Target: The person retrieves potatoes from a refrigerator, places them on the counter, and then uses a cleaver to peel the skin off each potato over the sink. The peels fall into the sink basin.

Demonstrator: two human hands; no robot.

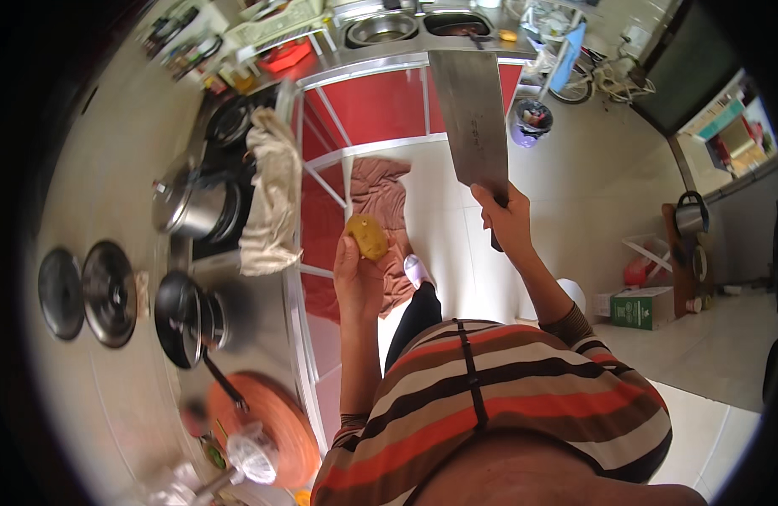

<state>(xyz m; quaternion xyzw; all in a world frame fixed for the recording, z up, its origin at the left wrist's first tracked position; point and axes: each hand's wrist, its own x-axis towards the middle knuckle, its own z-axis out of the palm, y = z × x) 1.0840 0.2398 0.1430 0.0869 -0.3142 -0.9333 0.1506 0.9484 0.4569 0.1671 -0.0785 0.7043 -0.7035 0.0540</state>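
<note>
My left hand [358,272] holds a yellow-brown potato [367,238] by its lower part, over the edge of the floor cloth. In my right hand [507,218] is the dark handle of a wide-bladed cleaver [474,120], its blade pointing up and away from me. The cleaver and the potato are apart. Below and left of my left hand, a round orange-brown cutting board [269,430] lies on the counter, with a clear plastic-wrapped item [253,454] over part of it.
Counters run along the left and far side, with a steel pot [196,205], a black pan [179,319], a beige cloth [272,196] and a sink basin [382,28]. A reddish-brown cloth [379,190] lies on the floor near my foot. A lined bin [531,123] stands by the far counter.
</note>
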